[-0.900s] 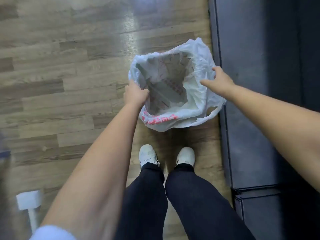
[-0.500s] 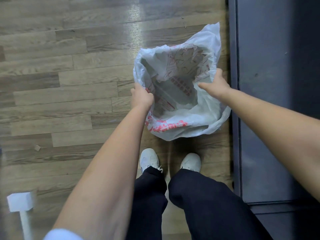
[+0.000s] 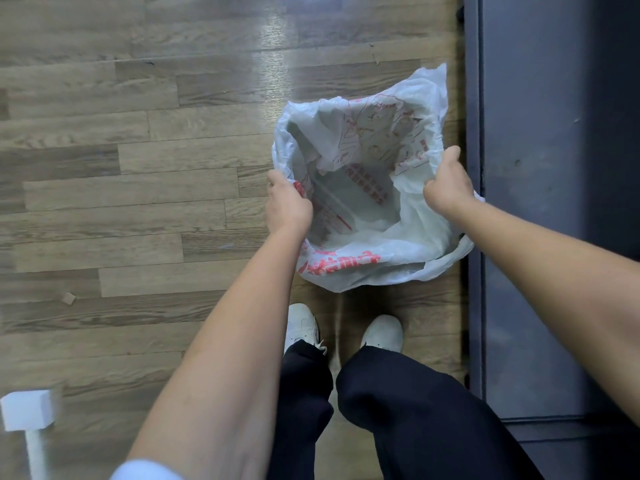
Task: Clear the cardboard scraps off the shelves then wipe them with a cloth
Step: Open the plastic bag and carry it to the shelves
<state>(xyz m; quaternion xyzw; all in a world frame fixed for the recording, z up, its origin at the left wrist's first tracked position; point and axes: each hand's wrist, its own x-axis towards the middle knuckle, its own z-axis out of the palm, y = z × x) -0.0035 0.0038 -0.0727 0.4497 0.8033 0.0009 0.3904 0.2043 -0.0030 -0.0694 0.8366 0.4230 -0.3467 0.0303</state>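
Gripping opposite rims of the plastic bag with left hand and right hand, open over the floor beside the dark shelf. Well to the left on the floor, possibly a cardboard scrap.

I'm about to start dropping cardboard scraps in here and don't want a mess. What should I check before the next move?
1. Left hand grips the near-left rim of the bag: ok.
2. Right hand grips the right rim: ok.
3. Bag mouth is spread wide open between the hands: ok.
4. Room inside the bag: ok, no scraps show in it.
5. Floor free of scraps: not ok, one small brown scrap lies far to the left of the bag.
6. Shelves cleared: cannot tell, only part of a dark unit shows beside the bag.
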